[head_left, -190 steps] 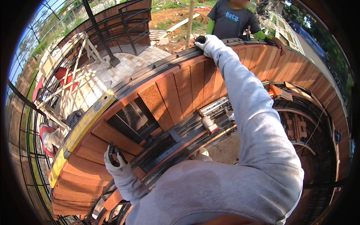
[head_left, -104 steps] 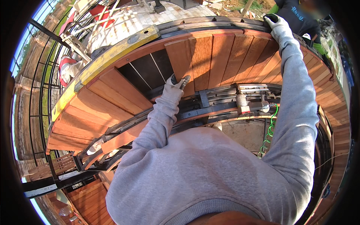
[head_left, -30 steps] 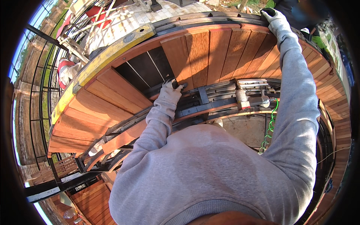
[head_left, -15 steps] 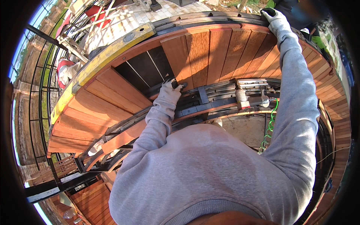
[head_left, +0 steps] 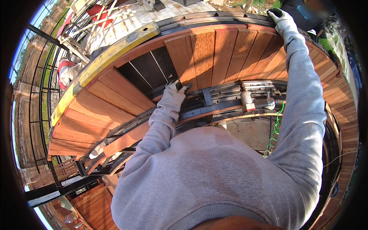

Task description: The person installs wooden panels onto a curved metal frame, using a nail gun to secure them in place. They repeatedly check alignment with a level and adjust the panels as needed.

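Observation:
My left hand (head_left: 176, 91), in a pale glove, has its fingers curled at the lower end of an upright wooden plank (head_left: 178, 57), beside a dark gap (head_left: 140, 71) with two thin pale lines. What lies between those fingers is unclear. My right hand (head_left: 280, 19), also gloved, is closed over the dark curved top rim (head_left: 214, 17) of the slatted wooden structure, at the upper right. A long worn yellow bar (head_left: 107, 57) lies along that rim on the left. Below the planks, a pneumatic tool (head_left: 248, 100) with a green coiled hose (head_left: 275, 134) rests on curved rails.
A co-worker (head_left: 303, 19) in dark clothing with green sleeves stands beyond the rim at upper right. Black railings (head_left: 42, 107) curve down the left, near timber scaffolding (head_left: 82, 50) on pale paving. More curved slats (head_left: 345, 122) run down the right.
Since the oldest frame my view has turned down, and my left hand has moved right, from the planks left of the gap to its right side. Over the last second almost nothing has moved.

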Available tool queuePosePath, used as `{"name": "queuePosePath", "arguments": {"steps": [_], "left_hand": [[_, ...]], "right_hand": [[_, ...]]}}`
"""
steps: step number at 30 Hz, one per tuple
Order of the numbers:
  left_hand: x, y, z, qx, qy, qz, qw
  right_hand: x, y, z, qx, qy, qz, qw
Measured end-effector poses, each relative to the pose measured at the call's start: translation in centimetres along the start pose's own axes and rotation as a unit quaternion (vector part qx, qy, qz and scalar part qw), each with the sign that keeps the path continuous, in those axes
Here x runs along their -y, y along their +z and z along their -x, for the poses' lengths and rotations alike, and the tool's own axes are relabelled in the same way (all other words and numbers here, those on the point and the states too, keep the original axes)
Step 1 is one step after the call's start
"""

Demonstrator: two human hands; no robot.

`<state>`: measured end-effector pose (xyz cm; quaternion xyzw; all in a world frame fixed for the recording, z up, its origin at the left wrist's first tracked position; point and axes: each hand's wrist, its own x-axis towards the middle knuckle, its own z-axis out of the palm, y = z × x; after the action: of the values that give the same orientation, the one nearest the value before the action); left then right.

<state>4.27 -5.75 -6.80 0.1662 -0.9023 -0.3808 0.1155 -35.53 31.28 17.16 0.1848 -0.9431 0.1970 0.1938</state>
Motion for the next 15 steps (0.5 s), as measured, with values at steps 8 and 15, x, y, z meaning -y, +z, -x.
{"name": "queuePosePath", "arguments": {"steps": [8, 15], "left_hand": [[-2.2, -1.3, 0.5, 0.009, -0.017, -0.003, 1.000], [-1.2, -0.4, 0.4, -0.012, 0.003, -0.011, 1.000]], "right_hand": [[1.9, -0.7, 1.2, -0.006, -0.035, 0.003, 0.999], [2.2, -1.4, 1.2, 0.032, -0.016, 0.048, 0.998]]}}
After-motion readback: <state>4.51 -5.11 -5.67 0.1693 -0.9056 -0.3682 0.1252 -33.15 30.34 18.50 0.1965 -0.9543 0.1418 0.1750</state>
